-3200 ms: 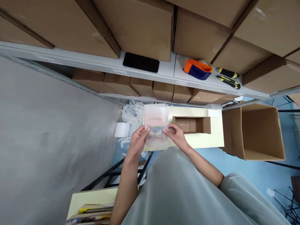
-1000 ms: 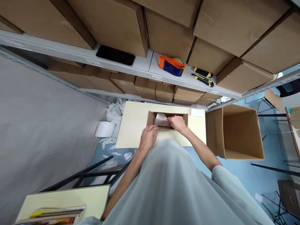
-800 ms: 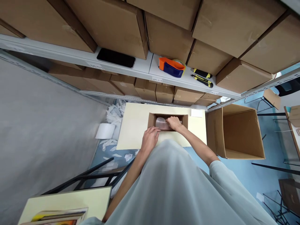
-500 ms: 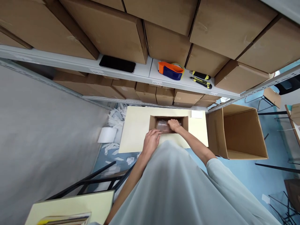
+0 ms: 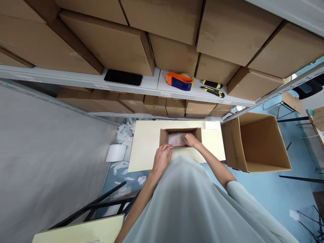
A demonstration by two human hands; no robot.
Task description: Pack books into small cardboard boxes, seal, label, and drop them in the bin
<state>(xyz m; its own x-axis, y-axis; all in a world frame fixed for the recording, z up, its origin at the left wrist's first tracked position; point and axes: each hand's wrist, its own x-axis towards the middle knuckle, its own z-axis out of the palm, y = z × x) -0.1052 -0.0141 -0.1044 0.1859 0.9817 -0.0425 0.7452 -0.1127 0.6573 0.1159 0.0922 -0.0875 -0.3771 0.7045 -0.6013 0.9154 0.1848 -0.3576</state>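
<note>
A small open cardboard box (image 5: 163,137) stands on the pale yellow table. Inside it lies a clear plastic bag (image 5: 174,139), its contents too blurred to make out. My right hand (image 5: 191,140) reaches in from the right, fingers curled closed at the bag's right end. At the near left corner of the box, my left hand (image 5: 162,156) grips the rim, fingertips bent over the edge and close to the bag.
A white card (image 5: 211,125) lies at the table's (image 5: 146,145) back right. A large open carton (image 5: 264,143) stands to the right. Above are shelves of boxes, with a phone (image 5: 123,77), tape dispenser (image 5: 179,82) and utility knives (image 5: 212,92). White paper scraps (image 5: 124,133) lie left.
My right hand has shifted slightly within the box, and more of the plastic bag shows. My left hand keeps its place on the rim. The whole view has tilted slightly upward.
</note>
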